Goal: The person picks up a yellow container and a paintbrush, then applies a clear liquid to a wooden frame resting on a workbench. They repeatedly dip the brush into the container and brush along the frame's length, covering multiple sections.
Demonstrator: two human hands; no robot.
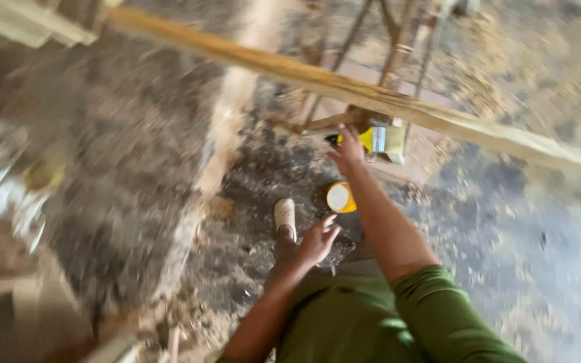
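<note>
Woodworking workshop: sawdust-strewn floor [506, 222], timber plank [344, 87].

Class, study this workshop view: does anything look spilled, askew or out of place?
Yes. Sawdust and shavings lie scattered across the floor, and an open yellow can stands on it by the person's foot. The right hand holds a paintbrush at the wooden beam.

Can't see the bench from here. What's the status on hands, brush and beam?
Right hand gripping yellow-handled brush beside the long wooden beam. Left hand open, empty, hanging low. Yellow tin on the floor below; picture blurred.
</note>
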